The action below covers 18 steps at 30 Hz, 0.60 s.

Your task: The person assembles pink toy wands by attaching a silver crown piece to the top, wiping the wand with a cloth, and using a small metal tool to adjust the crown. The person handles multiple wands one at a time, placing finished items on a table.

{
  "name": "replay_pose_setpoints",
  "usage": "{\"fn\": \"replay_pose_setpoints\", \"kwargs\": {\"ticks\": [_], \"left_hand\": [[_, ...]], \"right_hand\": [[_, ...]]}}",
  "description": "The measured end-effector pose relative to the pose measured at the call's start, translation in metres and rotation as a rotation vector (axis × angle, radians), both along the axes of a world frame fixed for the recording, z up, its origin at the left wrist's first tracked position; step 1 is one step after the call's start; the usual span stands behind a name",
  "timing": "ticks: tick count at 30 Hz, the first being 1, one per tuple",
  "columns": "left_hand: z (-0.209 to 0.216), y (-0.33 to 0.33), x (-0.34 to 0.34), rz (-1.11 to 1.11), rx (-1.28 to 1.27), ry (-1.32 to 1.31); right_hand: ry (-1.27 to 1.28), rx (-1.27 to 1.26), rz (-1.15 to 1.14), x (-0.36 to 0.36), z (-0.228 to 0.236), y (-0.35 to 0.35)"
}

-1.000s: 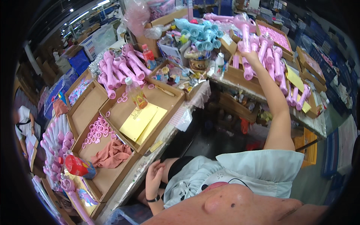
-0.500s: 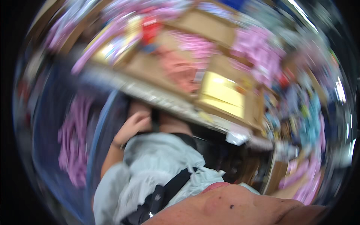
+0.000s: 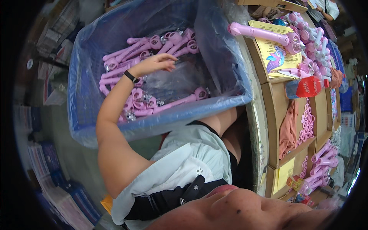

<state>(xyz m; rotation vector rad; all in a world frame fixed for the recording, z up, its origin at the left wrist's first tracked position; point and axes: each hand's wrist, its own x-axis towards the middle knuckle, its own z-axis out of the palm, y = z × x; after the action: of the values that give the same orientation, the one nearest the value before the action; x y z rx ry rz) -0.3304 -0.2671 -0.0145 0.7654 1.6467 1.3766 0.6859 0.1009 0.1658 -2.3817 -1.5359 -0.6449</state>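
My left hand [image 3: 154,64], with a black band at its wrist, reaches over a large blue crate [image 3: 214,105] and holds nothing. Its fingers are stretched out and slightly apart. Below and around it lie several pink toy wands [image 3: 174,104], each with a rounded head, some with clear parts. They rest along the sides of the crate on a clear plastic liner [image 3: 180,78] that shows in the middle. Whether the hand touches any wand I cannot tell. My right hand is out of view.
To the right runs a workbench [image 3: 255,128] with cardboard trays [image 3: 273,115]. On it are a pink wand [image 3: 264,34], a red-labelled bottle [image 3: 306,87], pink rings [image 3: 306,122], an orange-brown cloth [image 3: 287,132] and heaped pink parts [image 3: 324,161]. Stacked crates [image 3: 73,199] stand at left.
The view has swung left from the bench to the crate and is sharper. My left hand has gone from beside my lap to over the crate, its fingers now extended.
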Motion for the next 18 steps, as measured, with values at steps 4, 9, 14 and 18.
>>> {"fn": "replay_pose_setpoints", "kwargs": {"ticks": [4,9,14,18], "left_hand": [[-0.124,-0.040,-0.104,0.211,-0.771,0.666],[-0.236,-0.057,-0.138,0.074,-1.219,0.870],[-0.273,-0.034,-0.135,0.114,-1.481,0.674],[-0.287,-0.014,-0.137,0.265,-1.405,0.569]], "right_hand": [[-0.017,0.003,-0.033,-0.006,0.018,-0.039],[-0.137,-0.055,-0.005,-0.008,0.049,-0.121],[-0.342,0.039,0.136,-0.112,0.074,-0.113],[-0.140,0.129,0.558,-0.273,0.058,-0.057]]}}
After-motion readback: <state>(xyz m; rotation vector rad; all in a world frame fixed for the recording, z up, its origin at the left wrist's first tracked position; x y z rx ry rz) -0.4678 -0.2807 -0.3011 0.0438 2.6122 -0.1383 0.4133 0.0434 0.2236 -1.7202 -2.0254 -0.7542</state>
